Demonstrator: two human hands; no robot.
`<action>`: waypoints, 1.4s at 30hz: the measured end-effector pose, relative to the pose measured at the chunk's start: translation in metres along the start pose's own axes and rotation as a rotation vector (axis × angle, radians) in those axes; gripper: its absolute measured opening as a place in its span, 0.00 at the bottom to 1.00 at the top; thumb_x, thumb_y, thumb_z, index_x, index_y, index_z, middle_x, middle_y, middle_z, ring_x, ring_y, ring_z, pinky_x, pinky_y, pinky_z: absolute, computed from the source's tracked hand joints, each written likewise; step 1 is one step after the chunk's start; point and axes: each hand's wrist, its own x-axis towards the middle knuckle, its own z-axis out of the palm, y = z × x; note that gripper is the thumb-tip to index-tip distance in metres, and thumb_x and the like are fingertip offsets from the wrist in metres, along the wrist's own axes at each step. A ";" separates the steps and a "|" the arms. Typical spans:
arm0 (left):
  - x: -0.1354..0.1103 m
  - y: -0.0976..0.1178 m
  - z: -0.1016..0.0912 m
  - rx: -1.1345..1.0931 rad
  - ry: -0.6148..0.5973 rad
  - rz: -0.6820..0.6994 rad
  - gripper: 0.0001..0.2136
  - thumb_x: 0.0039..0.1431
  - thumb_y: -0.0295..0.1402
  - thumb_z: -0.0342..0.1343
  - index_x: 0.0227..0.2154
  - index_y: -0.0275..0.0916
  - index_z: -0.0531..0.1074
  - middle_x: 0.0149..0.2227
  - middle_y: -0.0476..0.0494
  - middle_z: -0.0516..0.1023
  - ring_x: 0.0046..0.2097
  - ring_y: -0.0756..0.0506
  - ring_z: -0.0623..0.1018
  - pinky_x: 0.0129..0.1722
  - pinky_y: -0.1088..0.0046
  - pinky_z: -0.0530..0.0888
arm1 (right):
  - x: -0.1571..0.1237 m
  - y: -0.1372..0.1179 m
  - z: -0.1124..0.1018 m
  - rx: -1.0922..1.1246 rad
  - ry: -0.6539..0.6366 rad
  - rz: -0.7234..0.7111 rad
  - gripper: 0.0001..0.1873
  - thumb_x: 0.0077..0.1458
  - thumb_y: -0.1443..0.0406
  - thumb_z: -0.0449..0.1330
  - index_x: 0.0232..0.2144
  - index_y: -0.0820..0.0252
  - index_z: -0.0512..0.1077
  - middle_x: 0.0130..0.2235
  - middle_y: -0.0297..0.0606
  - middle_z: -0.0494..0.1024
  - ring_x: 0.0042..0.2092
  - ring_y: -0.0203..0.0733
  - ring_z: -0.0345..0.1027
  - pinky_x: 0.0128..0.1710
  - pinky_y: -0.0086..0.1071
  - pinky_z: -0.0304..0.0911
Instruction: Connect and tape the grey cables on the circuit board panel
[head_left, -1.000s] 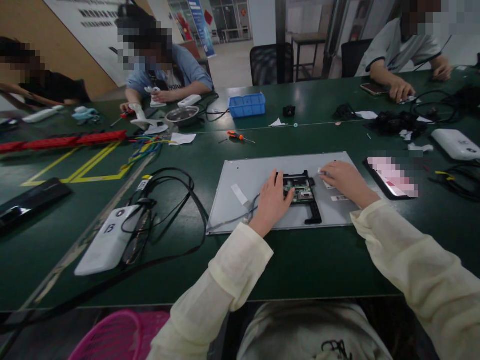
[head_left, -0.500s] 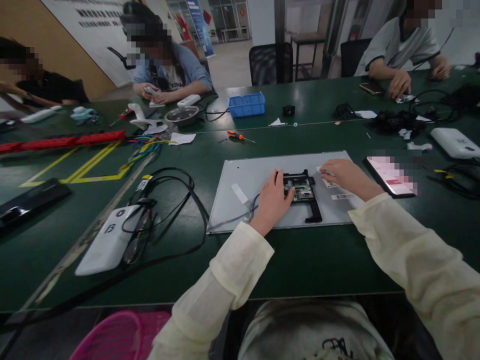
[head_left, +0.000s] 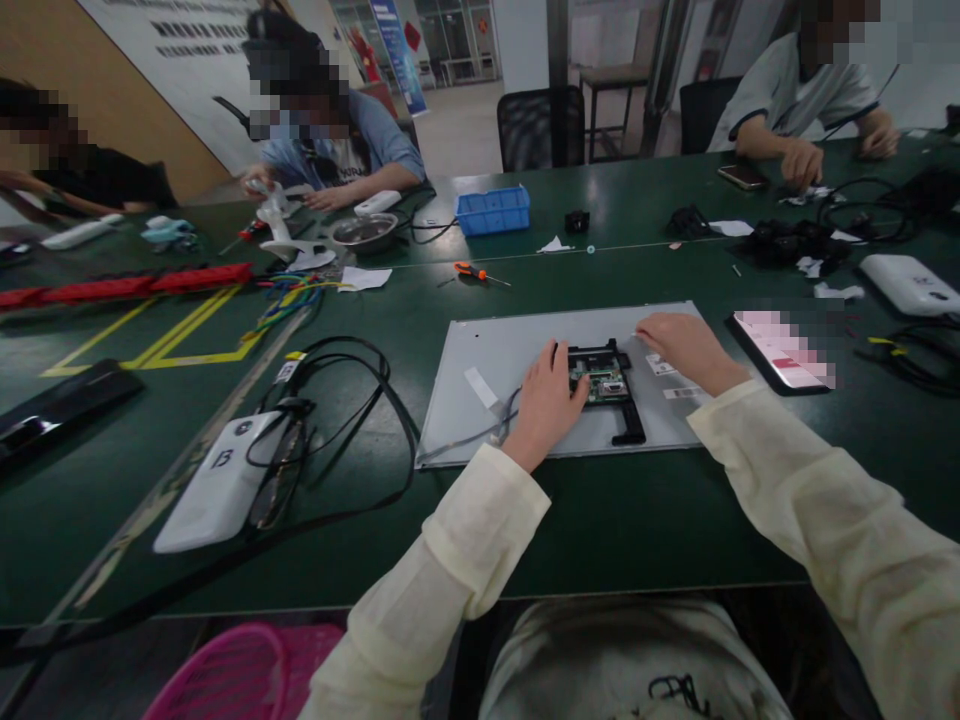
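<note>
A grey flat panel (head_left: 487, 350) lies on the green table in front of me. On its middle rests a black plastic frame (head_left: 628, 420) with a green circuit board (head_left: 604, 386) inside it. My left hand (head_left: 546, 400) is closed over the left side of the frame, with the thumb near the board; it covers part of both. To the right of the frame, my right hand (head_left: 686, 345) is curled above the panel's upper right, fingertips pinched together. Whatever they pinch is too small to make out. White labels (head_left: 681, 393) show on the panel below this hand.
A phone (head_left: 780, 350) lies right of the panel. Left are a white power bank (head_left: 221, 480) and black cables (head_left: 382, 380). Beyond the panel are an orange screwdriver (head_left: 471, 270), a blue basket (head_left: 493, 212) and a metal bowl (head_left: 365, 232). Several people sit around the table.
My right hand has shifted slightly left and its fingers are curled tighter. My left hand stays in place. Across the table, the person in blue has moved a hand toward a white device.
</note>
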 end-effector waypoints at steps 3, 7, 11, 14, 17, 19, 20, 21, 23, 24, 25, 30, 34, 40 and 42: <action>0.000 0.000 0.000 0.008 0.001 -0.010 0.26 0.65 0.40 0.44 0.61 0.31 0.52 0.64 0.28 0.57 0.61 0.36 0.65 0.58 0.59 0.66 | 0.004 -0.013 -0.006 -0.040 0.070 0.074 0.16 0.66 0.62 0.46 0.43 0.62 0.71 0.37 0.45 0.79 0.35 0.45 0.71 0.31 0.34 0.54; 0.000 0.001 0.001 0.010 0.007 -0.017 0.26 0.65 0.39 0.45 0.61 0.31 0.53 0.63 0.28 0.57 0.61 0.37 0.65 0.58 0.59 0.65 | 0.017 -0.033 -0.006 0.103 0.134 0.025 0.15 0.66 0.63 0.46 0.45 0.62 0.70 0.36 0.45 0.79 0.36 0.46 0.72 0.33 0.33 0.56; 0.000 0.001 0.001 0.007 -0.001 -0.016 0.26 0.64 0.39 0.46 0.61 0.30 0.53 0.63 0.28 0.58 0.62 0.36 0.64 0.58 0.58 0.65 | 0.032 -0.048 0.005 0.267 0.170 -0.043 0.14 0.64 0.66 0.49 0.42 0.63 0.73 0.41 0.47 0.79 0.42 0.47 0.72 0.40 0.35 0.60; 0.000 0.001 0.002 0.015 -0.007 -0.022 0.27 0.64 0.39 0.46 0.61 0.30 0.53 0.64 0.28 0.57 0.62 0.36 0.63 0.58 0.58 0.65 | 0.040 -0.056 0.012 0.302 0.137 -0.031 0.13 0.62 0.67 0.51 0.41 0.62 0.75 0.42 0.45 0.80 0.43 0.47 0.73 0.43 0.35 0.62; -0.001 0.002 0.002 0.029 -0.013 -0.032 0.27 0.64 0.39 0.46 0.62 0.29 0.52 0.64 0.27 0.57 0.63 0.36 0.63 0.58 0.58 0.64 | 0.043 -0.065 0.014 0.287 0.100 -0.011 0.13 0.61 0.68 0.52 0.43 0.60 0.75 0.43 0.44 0.81 0.44 0.47 0.74 0.44 0.36 0.63; -0.002 0.003 0.002 0.046 -0.016 -0.041 0.28 0.64 0.40 0.46 0.62 0.29 0.52 0.64 0.26 0.57 0.63 0.35 0.63 0.58 0.58 0.64 | 0.045 -0.071 0.013 0.276 0.078 0.001 0.14 0.61 0.67 0.52 0.45 0.60 0.74 0.44 0.44 0.81 0.45 0.48 0.74 0.44 0.36 0.63; -0.002 0.003 0.002 0.057 -0.018 -0.046 0.28 0.64 0.40 0.46 0.62 0.29 0.52 0.63 0.26 0.57 0.62 0.35 0.63 0.58 0.58 0.64 | 0.045 -0.073 0.012 0.275 0.065 0.006 0.15 0.61 0.67 0.52 0.47 0.59 0.74 0.43 0.44 0.81 0.44 0.48 0.74 0.44 0.36 0.63; -0.003 0.004 0.002 0.068 -0.018 -0.052 0.28 0.64 0.41 0.46 0.62 0.29 0.52 0.63 0.26 0.57 0.62 0.34 0.63 0.58 0.57 0.64 | 0.045 -0.076 0.011 0.278 0.050 0.007 0.16 0.61 0.67 0.52 0.49 0.58 0.72 0.43 0.43 0.81 0.44 0.48 0.74 0.43 0.36 0.64; -0.003 0.004 0.003 0.082 -0.018 -0.062 0.28 0.64 0.42 0.46 0.61 0.29 0.52 0.63 0.25 0.58 0.62 0.34 0.63 0.58 0.57 0.63 | 0.046 -0.080 0.010 0.287 0.021 -0.002 0.19 0.60 0.68 0.52 0.54 0.57 0.69 0.42 0.41 0.81 0.43 0.47 0.75 0.41 0.35 0.64; -0.004 0.004 0.003 0.086 -0.017 -0.065 0.28 0.64 0.42 0.46 0.61 0.29 0.52 0.63 0.25 0.58 0.62 0.34 0.63 0.58 0.57 0.63 | 0.046 -0.082 0.009 0.288 0.007 -0.010 0.21 0.60 0.68 0.52 0.56 0.56 0.67 0.42 0.40 0.82 0.43 0.47 0.75 0.41 0.35 0.64; -0.004 0.004 0.004 0.087 -0.016 -0.066 0.29 0.64 0.42 0.46 0.61 0.29 0.52 0.63 0.25 0.58 0.62 0.34 0.63 0.59 0.57 0.63 | 0.046 -0.083 0.009 0.286 -0.004 -0.018 0.22 0.60 0.69 0.52 0.57 0.56 0.66 0.42 0.40 0.81 0.43 0.48 0.75 0.40 0.35 0.64; -0.004 0.003 0.004 0.077 -0.022 -0.058 0.28 0.64 0.42 0.45 0.61 0.30 0.52 0.62 0.25 0.60 0.63 0.35 0.63 0.59 0.57 0.62 | 0.046 -0.082 0.012 0.301 -0.018 -0.019 0.22 0.61 0.68 0.52 0.57 0.56 0.66 0.43 0.41 0.81 0.44 0.48 0.75 0.41 0.36 0.65; -0.003 0.005 0.002 0.076 -0.025 -0.056 0.27 0.64 0.41 0.45 0.61 0.30 0.53 0.62 0.26 0.61 0.62 0.36 0.64 0.58 0.57 0.62 | 0.046 -0.077 0.017 0.384 -0.004 -0.021 0.17 0.60 0.67 0.52 0.49 0.59 0.73 0.43 0.42 0.81 0.45 0.46 0.74 0.46 0.36 0.64; -0.004 0.006 0.000 0.069 -0.030 -0.058 0.27 0.64 0.41 0.45 0.61 0.30 0.53 0.61 0.28 0.63 0.62 0.36 0.65 0.59 0.58 0.62 | 0.047 -0.072 0.021 0.368 -0.010 -0.047 0.13 0.58 0.69 0.54 0.40 0.60 0.78 0.42 0.43 0.81 0.46 0.46 0.72 0.49 0.36 0.62; -0.004 0.006 0.000 0.072 -0.031 -0.057 0.27 0.64 0.40 0.45 0.61 0.30 0.53 0.60 0.28 0.63 0.61 0.36 0.65 0.58 0.58 0.62 | 0.048 -0.072 0.022 0.360 -0.001 -0.045 0.13 0.58 0.69 0.54 0.39 0.60 0.78 0.42 0.43 0.80 0.45 0.46 0.72 0.48 0.36 0.62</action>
